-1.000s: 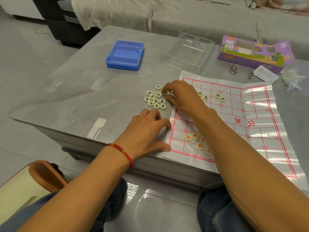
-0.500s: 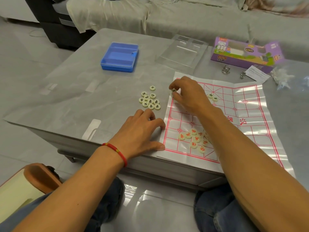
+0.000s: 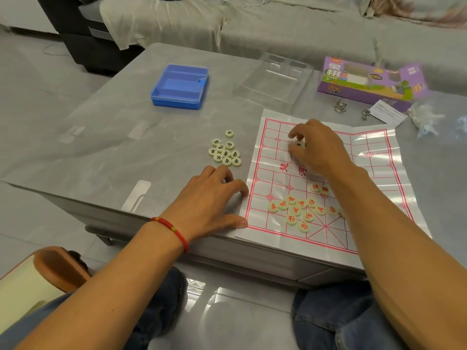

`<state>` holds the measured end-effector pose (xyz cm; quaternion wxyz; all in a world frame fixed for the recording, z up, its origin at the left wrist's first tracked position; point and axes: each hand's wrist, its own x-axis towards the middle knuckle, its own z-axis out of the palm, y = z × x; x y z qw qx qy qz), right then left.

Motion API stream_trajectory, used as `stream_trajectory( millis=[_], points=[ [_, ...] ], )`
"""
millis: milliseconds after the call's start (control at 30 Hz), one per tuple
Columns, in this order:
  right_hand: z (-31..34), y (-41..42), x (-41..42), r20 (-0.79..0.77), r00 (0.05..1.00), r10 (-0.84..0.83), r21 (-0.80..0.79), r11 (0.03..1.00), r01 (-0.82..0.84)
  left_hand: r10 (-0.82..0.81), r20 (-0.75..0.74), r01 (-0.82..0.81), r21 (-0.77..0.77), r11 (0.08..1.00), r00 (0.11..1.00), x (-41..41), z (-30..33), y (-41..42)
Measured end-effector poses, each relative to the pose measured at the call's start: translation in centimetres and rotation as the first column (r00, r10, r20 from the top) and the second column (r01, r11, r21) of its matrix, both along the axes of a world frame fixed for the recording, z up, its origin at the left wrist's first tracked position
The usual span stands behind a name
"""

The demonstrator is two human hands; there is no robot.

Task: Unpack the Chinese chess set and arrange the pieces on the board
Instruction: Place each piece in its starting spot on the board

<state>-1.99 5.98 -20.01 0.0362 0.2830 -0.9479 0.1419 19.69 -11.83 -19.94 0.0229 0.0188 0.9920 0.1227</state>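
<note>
A white paper board [image 3: 379, 173] with a red grid lies on the grey table [image 3: 101, 152]. My right hand [image 3: 317, 147] hovers over the board's far left part and pinches a cream piece with black lettering [image 3: 299, 144] between thumb and fingers. Several black-lettered pieces [image 3: 226, 152] are clustered on the table left of the board. Several red-lettered pieces [image 3: 298, 209] lie heaped on the board's near half. My left hand [image 3: 209, 203] rests flat on the table, fingertips at the board's left edge.
A blue plastic case [image 3: 180, 85] sits at the back left, a clear lid [image 3: 274, 77] beside it. A purple set box [image 3: 366, 79], metal rings [image 3: 340, 106], a leaflet [image 3: 388, 111] and crumpled plastic wrap [image 3: 425, 118] lie at the back right. A sofa stands behind the table.
My right hand took a black-lettered piece from the pile's edge and carried it rightward onto the board's far left squares. The left hand stayed put.
</note>
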Motion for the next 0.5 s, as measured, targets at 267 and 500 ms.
stream_trajectory(
  millis=[267, 500],
  points=[
    [-0.3, -6.0, 3.8, -0.020, 0.937, 0.349, -0.080, 0.934, -0.349, -0.003, -0.003, 0.003, -0.004, 1.000, 1.000, 0.0, 0.3, 0.1],
    [-0.7, -5.8, 3.0, -0.139, 0.978, 0.154, -0.020, 0.987, -0.158, -0.005, 0.000, 0.005, 0.001, 1.000, 1.000, 0.0, 0.2, 0.0]
  ],
)
